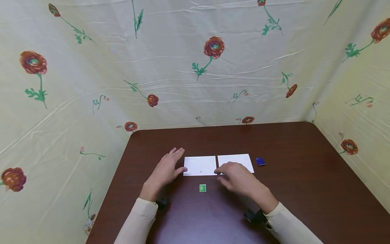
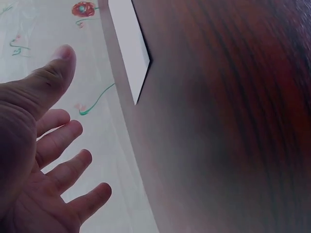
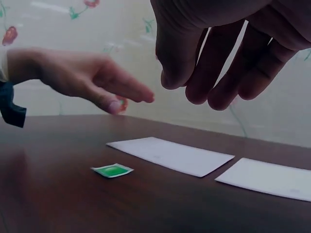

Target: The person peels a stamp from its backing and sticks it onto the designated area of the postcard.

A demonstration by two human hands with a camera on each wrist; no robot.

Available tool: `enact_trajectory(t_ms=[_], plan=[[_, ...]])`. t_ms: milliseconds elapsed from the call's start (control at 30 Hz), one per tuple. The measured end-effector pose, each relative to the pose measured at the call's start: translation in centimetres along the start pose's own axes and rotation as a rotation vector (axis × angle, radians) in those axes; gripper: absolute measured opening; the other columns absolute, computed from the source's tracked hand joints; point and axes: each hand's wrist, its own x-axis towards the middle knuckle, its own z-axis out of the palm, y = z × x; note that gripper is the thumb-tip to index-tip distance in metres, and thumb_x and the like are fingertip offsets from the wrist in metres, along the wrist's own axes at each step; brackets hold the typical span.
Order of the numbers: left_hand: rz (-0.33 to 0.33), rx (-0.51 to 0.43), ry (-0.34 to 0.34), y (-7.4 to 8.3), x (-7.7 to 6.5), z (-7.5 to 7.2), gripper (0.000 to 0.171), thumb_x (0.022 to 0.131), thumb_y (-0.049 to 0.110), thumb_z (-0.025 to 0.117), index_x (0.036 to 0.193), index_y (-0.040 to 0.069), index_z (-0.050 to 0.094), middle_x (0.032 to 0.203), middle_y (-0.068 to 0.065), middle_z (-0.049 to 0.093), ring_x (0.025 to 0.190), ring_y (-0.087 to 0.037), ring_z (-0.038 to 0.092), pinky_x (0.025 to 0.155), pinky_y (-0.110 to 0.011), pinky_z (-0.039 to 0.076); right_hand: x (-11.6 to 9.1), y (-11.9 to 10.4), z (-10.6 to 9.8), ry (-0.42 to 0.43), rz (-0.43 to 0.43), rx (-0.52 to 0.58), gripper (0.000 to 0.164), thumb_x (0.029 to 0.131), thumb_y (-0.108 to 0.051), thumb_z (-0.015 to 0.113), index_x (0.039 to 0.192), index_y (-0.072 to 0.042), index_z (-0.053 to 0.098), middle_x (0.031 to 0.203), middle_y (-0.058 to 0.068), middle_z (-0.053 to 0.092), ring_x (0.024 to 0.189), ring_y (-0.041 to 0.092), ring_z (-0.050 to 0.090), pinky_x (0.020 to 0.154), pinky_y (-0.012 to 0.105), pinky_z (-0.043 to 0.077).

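Observation:
Two white cards lie side by side on the brown table. The left card [image 1: 200, 166] bears faint printed lines; the right card [image 1: 234, 159] is partly covered by my right hand. My left hand [image 1: 166, 169] hovers at the left card's outer edge, its fingers spread and nothing held, as the left wrist view also shows. Over the gap between the cards hangs my right hand [image 1: 239, 178], fingers loosely bent and holding nothing; in the right wrist view its fingertips [image 3: 197, 94] are raised above the table. Nearer me lies a small green, white-edged square [image 1: 202, 188] that looks like a stamp.
A small dark blue packet [image 1: 260, 161] lies right of the cards. The brown table [image 1: 292, 189] reaches back to a pale flowered cloth [image 1: 170, 74] that hangs behind and on both sides. Dark bands sit at both wrists.

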Motion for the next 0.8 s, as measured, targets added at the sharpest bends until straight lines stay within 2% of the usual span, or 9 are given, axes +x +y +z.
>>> enact_trajectory(t_ms=[233, 400, 633, 800], plan=[[0.021, -0.023, -0.015, 0.2, 0.4, 1.0, 0.075, 0.085, 0.026, 0.081, 0.149, 0.006, 0.047, 0.153, -0.009, 0.048, 0.147, -0.035, 0.037, 0.114, -0.056, 0.035, 0.5, -0.9, 2.6, -0.04, 0.056, 0.006, 0.016, 0.085, -0.018, 0.076, 0.101, -0.014, 0.076, 0.094, -0.005, 0.074, 0.087, 0.013, 0.068, 0.08, 0.035, 0.055], [-0.001, -0.057, -0.044, 0.2, 0.4, 1.6, 0.072, 0.086, 0.023, 0.08, 0.149, 0.008, 0.047, 0.154, -0.006, 0.048, 0.147, -0.032, 0.036, 0.115, -0.052, 0.036, 0.8, -1.4, 4.2, -0.078, 0.09, 0.001, 0.016, 0.085, -0.02, 0.076, 0.1, -0.013, 0.076, 0.089, -0.004, 0.071, 0.083, 0.013, 0.066, 0.078, 0.034, 0.054], [-0.039, -0.123, -0.1, 0.2, 0.5, 2.2, 0.07, 0.089, 0.025, 0.076, 0.151, 0.014, 0.046, 0.155, -0.002, 0.046, 0.15, -0.027, 0.032, 0.114, -0.055, 0.036, 1.5, -1.9, 6.2, -0.136, 0.159, 0.009, 0.013, 0.086, -0.025, 0.075, 0.095, -0.016, 0.076, 0.081, -0.007, 0.062, 0.072, 0.008, 0.056, 0.066, 0.028, 0.049], [-0.049, -0.131, -0.125, 0.0, 0.5, 2.5, 0.069, 0.09, 0.025, 0.076, 0.151, 0.014, 0.046, 0.155, -0.003, 0.047, 0.149, -0.029, 0.033, 0.115, -0.055, 0.035, 1.8, -2.2, 7.1, -0.128, 0.178, -0.011, 0.01, 0.083, -0.025, 0.077, 0.088, -0.016, 0.075, 0.076, -0.006, 0.057, 0.067, 0.009, 0.051, 0.061, 0.027, 0.044]])
